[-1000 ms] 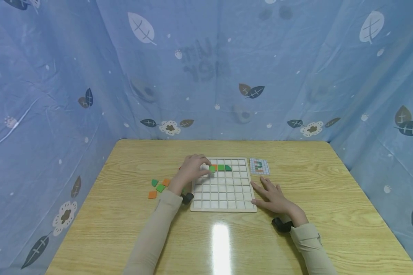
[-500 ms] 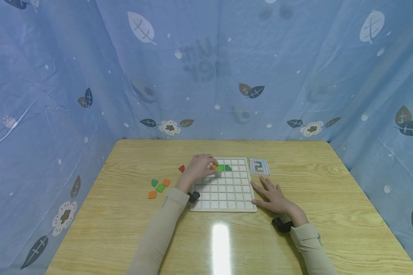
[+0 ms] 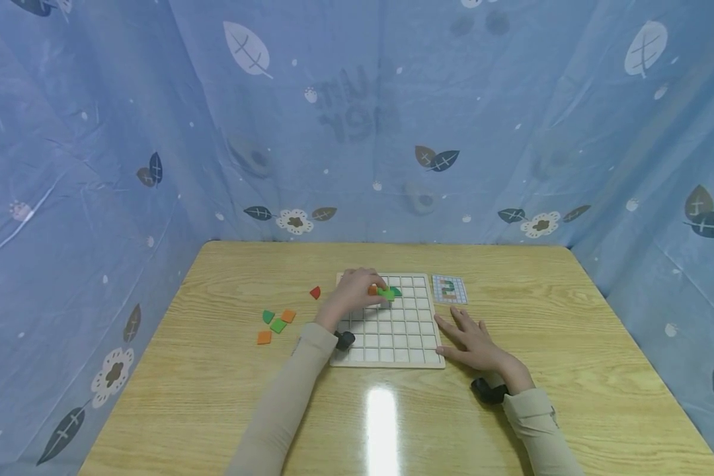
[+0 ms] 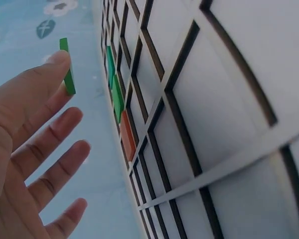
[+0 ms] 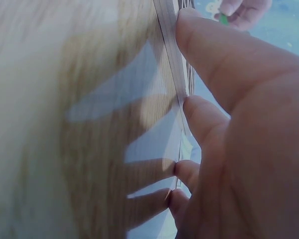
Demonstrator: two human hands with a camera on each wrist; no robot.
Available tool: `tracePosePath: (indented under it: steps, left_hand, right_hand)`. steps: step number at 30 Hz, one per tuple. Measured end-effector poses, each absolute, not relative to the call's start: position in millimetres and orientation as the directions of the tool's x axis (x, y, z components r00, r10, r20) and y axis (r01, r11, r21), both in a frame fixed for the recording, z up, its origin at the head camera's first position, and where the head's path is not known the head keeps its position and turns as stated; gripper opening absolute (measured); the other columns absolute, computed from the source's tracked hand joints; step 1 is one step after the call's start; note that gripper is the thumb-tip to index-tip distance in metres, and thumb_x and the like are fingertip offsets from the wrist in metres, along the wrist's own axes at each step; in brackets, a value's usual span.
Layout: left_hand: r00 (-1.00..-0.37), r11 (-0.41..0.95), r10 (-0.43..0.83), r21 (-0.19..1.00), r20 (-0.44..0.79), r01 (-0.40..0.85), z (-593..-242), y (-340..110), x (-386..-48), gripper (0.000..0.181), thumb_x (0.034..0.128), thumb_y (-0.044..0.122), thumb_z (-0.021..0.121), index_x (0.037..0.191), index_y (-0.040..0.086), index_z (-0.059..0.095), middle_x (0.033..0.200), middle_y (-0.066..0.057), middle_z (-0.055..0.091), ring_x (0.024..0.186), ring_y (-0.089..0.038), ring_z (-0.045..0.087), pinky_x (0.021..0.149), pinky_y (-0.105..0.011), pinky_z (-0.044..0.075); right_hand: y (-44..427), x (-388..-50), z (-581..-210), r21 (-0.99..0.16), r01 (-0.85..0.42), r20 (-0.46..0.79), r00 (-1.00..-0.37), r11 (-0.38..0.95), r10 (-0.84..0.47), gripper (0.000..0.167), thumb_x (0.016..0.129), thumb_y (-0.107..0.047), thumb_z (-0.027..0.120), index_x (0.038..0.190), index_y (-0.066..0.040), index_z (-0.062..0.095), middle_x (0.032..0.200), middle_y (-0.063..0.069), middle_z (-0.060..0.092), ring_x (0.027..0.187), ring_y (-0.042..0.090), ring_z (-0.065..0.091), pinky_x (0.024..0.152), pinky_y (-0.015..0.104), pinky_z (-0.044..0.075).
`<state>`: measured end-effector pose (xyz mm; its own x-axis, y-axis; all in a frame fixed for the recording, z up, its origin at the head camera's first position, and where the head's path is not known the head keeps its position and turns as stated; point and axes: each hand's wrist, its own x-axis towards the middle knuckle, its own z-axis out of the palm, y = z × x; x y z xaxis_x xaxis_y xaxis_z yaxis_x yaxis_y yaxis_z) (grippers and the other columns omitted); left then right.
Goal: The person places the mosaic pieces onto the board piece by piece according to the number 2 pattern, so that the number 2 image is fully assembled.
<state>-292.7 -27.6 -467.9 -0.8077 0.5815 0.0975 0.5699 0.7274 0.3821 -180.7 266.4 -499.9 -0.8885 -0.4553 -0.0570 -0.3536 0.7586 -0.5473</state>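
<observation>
Table point(image 3: 523, 291): yellow-brown wood grain, under everything else.
White square-celled board with pale rim point(image 3: 393, 356): flat between both hands; its far row shows an orange square tile point(image 3: 372, 290), a placed green tile point(image 4: 117, 97) and a dark-green quarter-round tile point(image 3: 396, 291).
Right hand point(image 3: 473, 344): fingers spread, holding nothing, tips at the board's right edge, probably steadying it.
Left hand point(image 3: 355, 291): grip narrow, pinching one tile above the far row.
Blue-gridded paper card with green-and-orange figure point(image 3: 449, 289): beside the board's far right.
Loose pieces: left of the board, among them a red quarter-round tile point(image 3: 315, 292).
Bright-green flat tile point(image 4: 68, 67): pinched, clear of the board; likely being positioned, so squaring it to a cell and lowering seem due. Against a second ago, it sits farther right; the right hand looks unmoved.
</observation>
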Motion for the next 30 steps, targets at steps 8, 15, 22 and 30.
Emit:
tracePosePath:
  steps: [8, 15, 22, 30]
  left_hand:
    - [-0.805, 0.715, 0.586, 0.408, 0.094, 0.568, -468, -20, -289, 0.026, 0.0801, 0.040, 0.070, 0.102, 0.025, 0.070, 0.106, 0.009, 0.063, 0.101, -0.012, 0.056, 0.104, -0.048, 0.029]
    - [-0.807, 0.717, 0.586, 0.413, 0.080, 0.562, -469, -13, -288, 0.027, 0.0798, 0.042, 0.069, 0.101, 0.025, 0.070, 0.103, 0.009, 0.063, 0.099, -0.013, 0.055, 0.104, -0.048, 0.028]
    - [-0.825, 0.749, 0.562, 0.386, 0.060, 0.539, -475, -7, -290, 0.026, 0.0788, 0.044, 0.069, 0.099, 0.028, 0.070, 0.105, 0.010, 0.061, 0.101, -0.015, 0.054, 0.104, -0.049, 0.029]
    - [-0.832, 0.772, 0.552, 0.345, 0.055, 0.534, -477, -3, -289, 0.023, 0.0793, 0.042, 0.070, 0.098, 0.029, 0.070, 0.106, 0.009, 0.060, 0.103, -0.017, 0.051, 0.100, -0.047, 0.032]
  right_hand:
    - [266, -180, -500, -0.552, -0.361, -0.042, -0.888, 0.752, -0.458, 0.068, 0.090, -0.040, 0.056, 0.146, -0.013, 0.028, 0.151, 0.026, 0.009, 0.136, 0.050, 0.003, 0.100, 0.071, -0.005]
    - [265, -181, -500, -0.551, -0.351, -0.055, -0.890, 0.757, -0.453, 0.068, 0.090, -0.041, 0.055, 0.146, -0.014, 0.028, 0.152, 0.025, 0.008, 0.137, 0.049, 0.002, 0.101, 0.070, -0.006]
    - [265, -181, -503, -0.549, -0.364, -0.031, -0.891, 0.752, -0.454, 0.068, 0.090, -0.040, 0.057, 0.146, -0.013, 0.029, 0.151, 0.026, 0.010, 0.136, 0.050, 0.004, 0.099, 0.072, -0.004]
    - [265, -181, -502, -0.552, -0.368, -0.024, -0.890, 0.748, -0.455, 0.067, 0.090, -0.039, 0.056, 0.146, -0.013, 0.030, 0.150, 0.027, 0.011, 0.136, 0.050, 0.005, 0.098, 0.072, -0.004]
